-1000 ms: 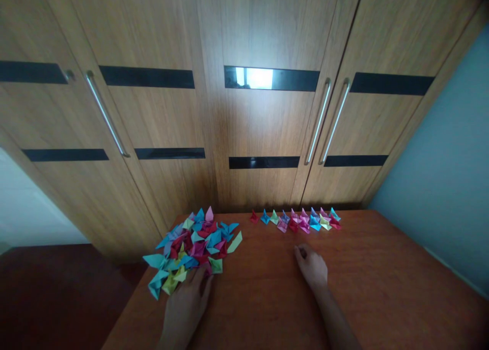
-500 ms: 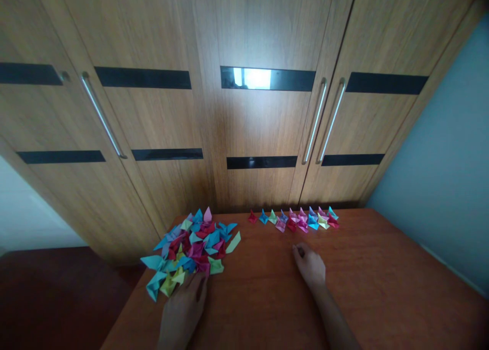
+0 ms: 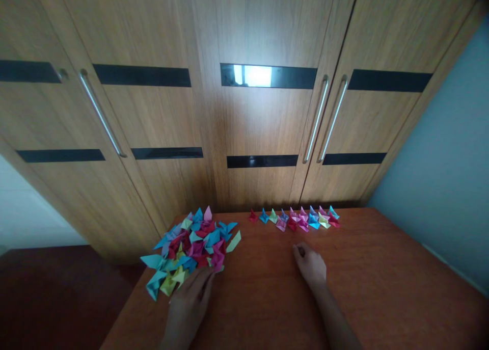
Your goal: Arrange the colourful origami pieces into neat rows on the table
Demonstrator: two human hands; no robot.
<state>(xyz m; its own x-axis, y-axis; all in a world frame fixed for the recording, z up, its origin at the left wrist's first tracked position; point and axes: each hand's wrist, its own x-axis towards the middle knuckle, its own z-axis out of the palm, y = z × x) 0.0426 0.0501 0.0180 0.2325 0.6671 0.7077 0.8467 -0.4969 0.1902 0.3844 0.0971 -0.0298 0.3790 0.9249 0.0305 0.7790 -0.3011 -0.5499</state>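
A heap of folded origami paper pieces (image 3: 183, 248) in blue, red, magenta, green and yellow lies on the left of the table. My left hand (image 3: 193, 289) is at the heap's front edge, its fingertips pinched on a magenta origami piece (image 3: 218, 256). That piece stands out beyond the fingers and partly covers a green one. My right hand (image 3: 310, 265) rests on the table right of centre, fingers curled into a loose fist with nothing visible in them. Beyond it, smaller-looking origami pieces (image 3: 303, 220) stand lined up in two rows along the back edge.
The reddish-brown wooden table (image 3: 260, 299) meets a wooden wardrobe (image 3: 260, 187) with metal handles (image 3: 316, 120) and dark strips. A pale green paper piece (image 3: 234, 241) lies at the heap's right side. A bluish wall (image 3: 431, 187) stands at the right.
My left hand has moved slightly right and up, and the magenta origami piece has shifted right with it, over the green one. My right hand has stayed in place.
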